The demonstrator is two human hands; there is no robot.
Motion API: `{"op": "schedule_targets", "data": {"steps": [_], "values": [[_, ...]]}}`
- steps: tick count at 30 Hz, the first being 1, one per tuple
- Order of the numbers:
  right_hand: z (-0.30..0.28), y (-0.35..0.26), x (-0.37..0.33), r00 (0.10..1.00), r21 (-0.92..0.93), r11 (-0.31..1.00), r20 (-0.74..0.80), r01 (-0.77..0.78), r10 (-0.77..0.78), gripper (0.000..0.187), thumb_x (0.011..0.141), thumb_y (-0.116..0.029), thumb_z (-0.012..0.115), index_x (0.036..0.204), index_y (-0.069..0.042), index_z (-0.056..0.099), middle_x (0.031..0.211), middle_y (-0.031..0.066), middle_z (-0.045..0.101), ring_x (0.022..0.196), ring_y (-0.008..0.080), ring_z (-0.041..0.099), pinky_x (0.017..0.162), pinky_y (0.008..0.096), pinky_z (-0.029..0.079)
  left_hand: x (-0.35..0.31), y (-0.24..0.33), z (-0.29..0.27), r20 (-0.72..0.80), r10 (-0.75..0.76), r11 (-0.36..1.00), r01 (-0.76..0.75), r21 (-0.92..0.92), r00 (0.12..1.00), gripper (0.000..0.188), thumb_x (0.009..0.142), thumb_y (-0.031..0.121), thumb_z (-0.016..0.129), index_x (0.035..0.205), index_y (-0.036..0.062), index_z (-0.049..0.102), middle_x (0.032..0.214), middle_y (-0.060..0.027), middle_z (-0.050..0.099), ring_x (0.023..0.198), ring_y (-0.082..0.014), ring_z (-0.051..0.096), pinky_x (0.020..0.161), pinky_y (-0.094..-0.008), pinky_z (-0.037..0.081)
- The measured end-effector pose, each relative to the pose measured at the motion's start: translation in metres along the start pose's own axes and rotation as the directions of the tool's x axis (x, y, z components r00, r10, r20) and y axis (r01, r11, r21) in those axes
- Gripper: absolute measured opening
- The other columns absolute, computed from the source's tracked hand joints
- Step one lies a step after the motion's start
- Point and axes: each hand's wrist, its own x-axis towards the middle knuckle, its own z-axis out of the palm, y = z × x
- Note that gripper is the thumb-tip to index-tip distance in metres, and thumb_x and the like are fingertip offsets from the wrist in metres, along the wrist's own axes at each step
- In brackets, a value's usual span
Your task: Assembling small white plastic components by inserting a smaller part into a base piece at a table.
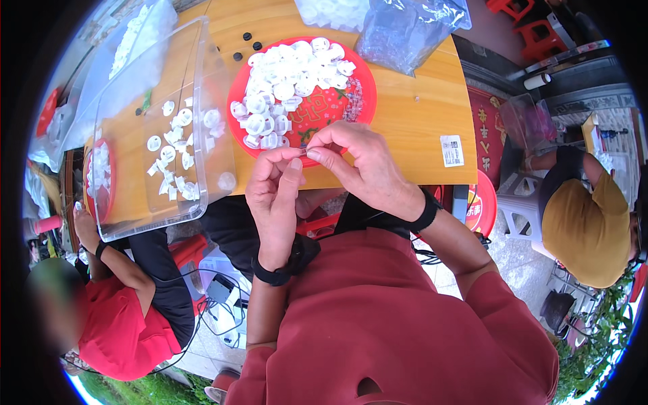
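Note:
Just over the near rim of a round red tray (368,74), both my hands meet at the fingertips. My left hand (273,196) is closed, index finger and thumb pinching a tiny part that I cannot make out. From the right, my right hand (361,162) pinches at the same spot, its fingers covering most of the piece. Beyond them, white plastic fittings (290,71) are heaped on the tray's far and left side. Small clear plastic pieces (353,101) lie along its right side.
To the left stands a clear plastic bin (202,88) with white fittings (179,135) inside. Several black caps (247,36) lie behind the tray, near a clear bag (405,34). A white label (452,150) lies at the table's right. Co-workers sit at left and right.

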Motion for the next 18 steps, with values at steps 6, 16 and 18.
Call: {"op": "schedule_targets", "data": {"steps": [6,16,18], "values": [[0.000,-0.001,-0.003,0.996,0.075,0.993,0.019,-0.086,0.085,0.005,0.085,-0.008,0.067,0.086,-0.006,0.063,0.081,0.0074,0.066,0.077,0.0251,0.064,0.070,0.0373,0.043,0.001,0.006,0.000,-0.006,-0.102,0.995,0.102,-0.009,0.995,0.011,0.095,0.014,0.057,0.099,0.0064,0.063,0.069,0.0047,0.053,0.059,-0.0001,0.040,0.051,-0.0170,0.028],[0.001,0.009,-0.004,0.957,-0.196,0.944,-0.065,0.265,-0.282,0.010,0.084,-0.012,0.068,0.094,-0.010,0.067,0.084,0.0008,0.067,0.075,0.0183,0.062,0.074,0.0326,0.043,0.005,0.005,-0.006,0.127,-0.312,0.898,0.336,-0.285,0.942,0.023,0.100,0.025,0.051,0.094,0.0059,0.062,0.070,0.0026,0.053,0.055,-0.0023,0.036,0.049,-0.0189,0.024],[0.003,0.007,-0.004,0.959,-0.200,0.949,-0.096,0.245,-0.268,0.010,0.085,-0.011,0.067,0.095,-0.009,0.067,0.083,0.0018,0.066,0.074,0.0179,0.062,0.072,0.0314,0.044,0.005,0.004,-0.007,0.128,-0.310,0.901,0.334,-0.276,0.942,0.029,0.102,0.030,0.046,0.099,0.0051,0.061,0.073,0.0012,0.055,0.055,-0.0027,0.037,0.050,-0.0190,0.025]]}}
